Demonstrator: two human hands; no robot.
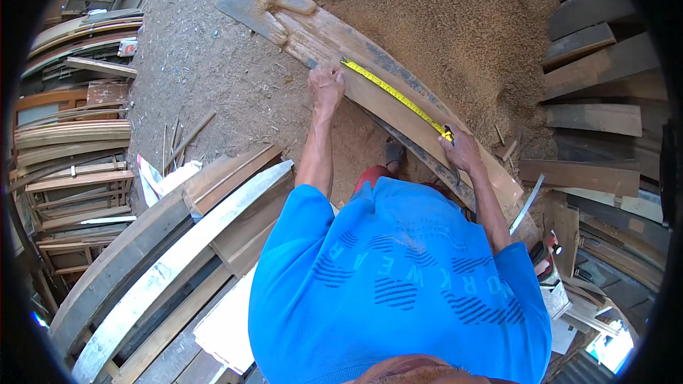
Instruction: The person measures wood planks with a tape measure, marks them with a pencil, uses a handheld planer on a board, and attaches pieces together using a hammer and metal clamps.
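Observation:
A long wooden board [388, 102] runs diagonally before me, from far left to near right. A yellow tape measure [395, 93] is drawn out along its face. My right hand [464, 151] is closed around the tape's black and yellow case, over the board's near-right part. At the board's near edge, my left hand [326, 87] has its fingers bent and closed, close beside the tape's far end. A small dark bit shows by those fingertips; what they hold is hidden.
A sawdust heap [455, 14] lies beyond the board, with more sawdust on its far end. Stacked timber [78, 135] lines the left; planks [597, 119] stand along the right. A white-edged beam [185, 267] lies at near left. My foot [394, 153] is under the board.

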